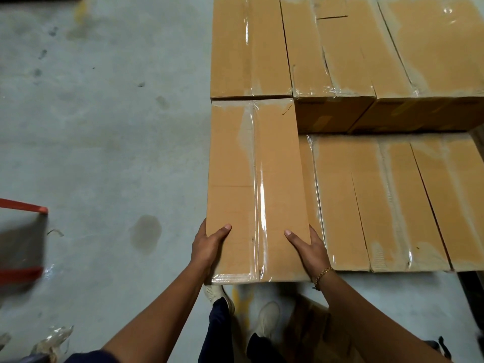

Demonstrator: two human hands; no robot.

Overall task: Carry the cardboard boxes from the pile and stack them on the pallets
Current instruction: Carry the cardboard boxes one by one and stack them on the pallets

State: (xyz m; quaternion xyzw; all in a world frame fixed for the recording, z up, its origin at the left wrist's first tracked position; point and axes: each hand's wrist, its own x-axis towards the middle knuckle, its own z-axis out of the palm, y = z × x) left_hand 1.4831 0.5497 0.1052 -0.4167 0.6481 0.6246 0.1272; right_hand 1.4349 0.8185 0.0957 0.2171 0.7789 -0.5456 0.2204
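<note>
A long taped cardboard box (255, 184) lies lengthwise in front of me, its far end against a stacked box (248, 48). My left hand (209, 247) grips its near left corner, thumb on top, fingers down the side. My right hand (307, 247) holds the near right edge the same way. To the right, lower boxes (379, 203) lie side by side, and higher ones (392, 53) sit behind them. The pallet underneath is hidden.
Grey concrete floor (104, 127) spreads to the left with stains and plastic scraps. A red-framed object (23, 208) juts in at the left edge. My feet (267, 315) stand below the box's near end, beside a brown carton piece (311, 326).
</note>
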